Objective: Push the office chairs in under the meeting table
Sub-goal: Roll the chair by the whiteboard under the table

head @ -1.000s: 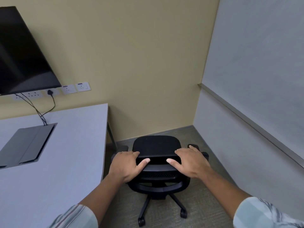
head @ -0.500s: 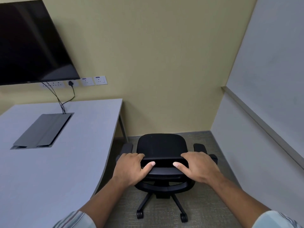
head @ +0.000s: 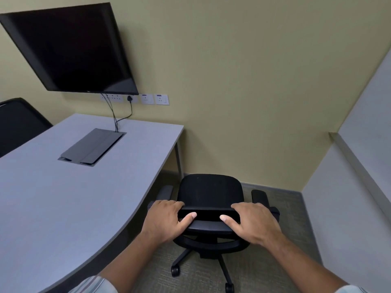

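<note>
**Both your hands are on the backrest of the black chair beside the table**

Take the meeting table (head: 63, 208) as your landmark. Its pale grey top fills the left of your view, and its near edge curves away toward one thin leg at the far right corner. Set into the top toward the far end is a grey cable box (head: 92, 146) with its flaps down; you cannot see what is inside, only dark cables (head: 114, 115) rising from its far edge to the wall sockets (head: 135, 98). Above the table's far end a dark screen (head: 69, 49) hangs on the yellow wall. To the right of the table lies grey carpet (head: 275, 261), bounded by a white wall with a ledge. At the table's far left side stands a second black chair (head: 19, 123), only partly in view.

The office chair (head: 209, 193) stands on the carpet just to the right of the table's curved edge, not under the top; its left armrest is close beside that edge, and you see it from behind and above, castors showing below.

Your left hand (head: 165, 220) is wrapped over the top of the backrest at its left end, fingers curled over the front, thumb pressed against the rear face. Your right hand (head: 254, 223) does the same at the right end. Both are closed on the backrest, thumbs pointing toward each other.
</note>
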Motion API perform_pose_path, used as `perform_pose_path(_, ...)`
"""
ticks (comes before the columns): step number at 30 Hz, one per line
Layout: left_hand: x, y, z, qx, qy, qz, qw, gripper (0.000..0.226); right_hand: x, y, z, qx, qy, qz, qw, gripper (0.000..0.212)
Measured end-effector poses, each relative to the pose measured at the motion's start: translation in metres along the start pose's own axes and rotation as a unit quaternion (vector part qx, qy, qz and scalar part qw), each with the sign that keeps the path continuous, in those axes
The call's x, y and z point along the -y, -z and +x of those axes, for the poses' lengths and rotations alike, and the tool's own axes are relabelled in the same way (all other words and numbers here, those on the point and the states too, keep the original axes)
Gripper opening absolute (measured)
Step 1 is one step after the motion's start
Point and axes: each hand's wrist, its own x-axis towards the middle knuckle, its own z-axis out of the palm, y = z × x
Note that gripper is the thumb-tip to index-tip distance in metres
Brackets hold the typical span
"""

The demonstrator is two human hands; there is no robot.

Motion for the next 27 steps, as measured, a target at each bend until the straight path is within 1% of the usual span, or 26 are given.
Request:
perform_pose_path(5,-0.011,-0.004,0.002,-0.004,0.043,0.010,0.999,0.083,-0.020,-0.001,0.023,-0.002,0.044,0.005,0.999,0.096)
perform_pose_path(11,-0.021,-0.006,0.013,-0.005,0.093,0.023,0.995,0.093,-0.041,-0.004,0.059,0.002,0.085,0.009,0.996,0.111)
perform_pose_path(16,-0.019,-0.001,0.028,-0.002,0.116,0.029,0.993,0.083,-0.053,-0.001,0.096,0.008,0.135,0.017,0.991,0.104)
perform_pose_path(19,-0.013,0.003,0.039,0.016,0.126,0.030,0.991,0.081,-0.058,-0.001,0.122,0.019,0.163,0.026,0.986,0.114)
perform_pose_path(23,-0.004,0.004,0.057,0.042,0.146,0.010,0.988,0.082,-0.065,-0.001,0.157,0.021,0.196,0.033,0.980,0.112)
perform_pose_path(25,-0.002,0.000,0.064,0.036,0.155,0.005,0.987,0.077,-0.069,-0.001,0.176,0.027,0.213,0.039,0.976,0.108)
perform_pose_path(27,-0.004,-0.006,0.071,0.006,0.164,-0.001,0.987,0.072,-0.075,0.000,0.200,0.037,0.226,0.039,0.973,0.107)
